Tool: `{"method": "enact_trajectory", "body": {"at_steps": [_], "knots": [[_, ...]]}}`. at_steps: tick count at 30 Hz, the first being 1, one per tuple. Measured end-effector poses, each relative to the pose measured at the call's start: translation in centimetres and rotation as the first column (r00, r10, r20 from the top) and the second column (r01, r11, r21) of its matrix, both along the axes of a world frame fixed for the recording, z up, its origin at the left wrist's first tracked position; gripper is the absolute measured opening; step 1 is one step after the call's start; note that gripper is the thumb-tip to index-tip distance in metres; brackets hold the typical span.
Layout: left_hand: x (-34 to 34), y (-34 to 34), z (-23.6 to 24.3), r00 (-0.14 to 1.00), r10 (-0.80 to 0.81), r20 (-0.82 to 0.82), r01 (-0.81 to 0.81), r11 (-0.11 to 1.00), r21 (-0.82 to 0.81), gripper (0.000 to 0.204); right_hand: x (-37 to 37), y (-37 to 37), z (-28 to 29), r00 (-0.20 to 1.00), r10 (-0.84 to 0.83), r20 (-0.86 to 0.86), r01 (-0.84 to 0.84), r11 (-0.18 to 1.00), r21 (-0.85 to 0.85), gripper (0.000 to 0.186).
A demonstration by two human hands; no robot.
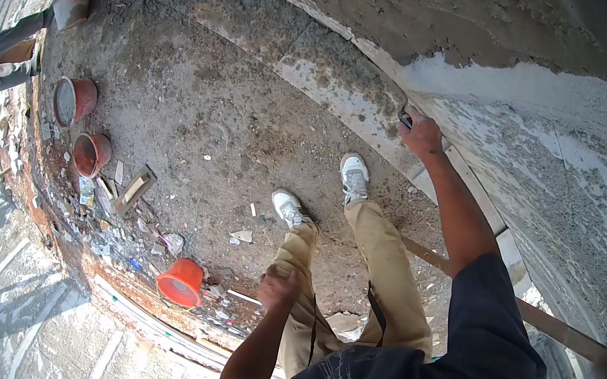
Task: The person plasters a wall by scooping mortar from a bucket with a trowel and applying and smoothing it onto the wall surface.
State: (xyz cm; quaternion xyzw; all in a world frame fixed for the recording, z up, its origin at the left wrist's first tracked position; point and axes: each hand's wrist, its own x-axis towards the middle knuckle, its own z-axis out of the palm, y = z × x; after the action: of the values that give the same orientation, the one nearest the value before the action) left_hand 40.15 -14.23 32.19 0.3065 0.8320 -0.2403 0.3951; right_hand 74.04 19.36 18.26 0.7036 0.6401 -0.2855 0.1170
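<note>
- Right hand (421, 137), right of centre: I see it gripping a small dark tool (406, 118) beside a rough grey strip (316, 87).
- Left hand (279, 290), lower centre: curled closed against beige trousers (391, 263).

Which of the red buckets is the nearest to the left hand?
The bucket lowest in the picture; the other three buckets are farther from the left hand, toward the picture's left edge.

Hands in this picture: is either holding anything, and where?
The right hand grips a tool, apparently by its handle; nothing shows in the left hand.
</note>
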Motion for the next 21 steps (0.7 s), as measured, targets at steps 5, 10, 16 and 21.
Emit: {"method": "enact_trajectory", "body": {"at_steps": [5, 10, 16, 21], "knots": [[-0.7, -0.1, -0.2, 0.998, -0.047, -0.035, 0.045, 0.999, -0.03, 0.071, -1.9, 3.3, -4.0, 0.976, -0.143, 0.165, 0.137, 0.989, 0.047, 0.054], [-0.7, 1.0, -0.1, 0.997, -0.061, -0.036, 0.058, 0.995, -0.079, 0.07, 0.2, -0.5, 2.5, 0.957, -0.274, -0.094, 0.289, 0.898, 0.33, 0.044], [-0.1, 1.6, 0.0, 0.994, -0.103, -0.023, 0.101, 0.99, -0.099, 0.068, 2.8, -3.2, 14.0, 0.905, -0.329, -0.27, 0.412, 0.838, 0.357, 0.037], [-0.2, 0.9, 0.1, 1.0, 0.003, -0.03, -0.002, 0.999, 0.042, 0.066, 5.2, -3.3, 20.2, 0.928, -0.008, -0.372, 0.246, 0.764, 0.596, 0.027]]}}
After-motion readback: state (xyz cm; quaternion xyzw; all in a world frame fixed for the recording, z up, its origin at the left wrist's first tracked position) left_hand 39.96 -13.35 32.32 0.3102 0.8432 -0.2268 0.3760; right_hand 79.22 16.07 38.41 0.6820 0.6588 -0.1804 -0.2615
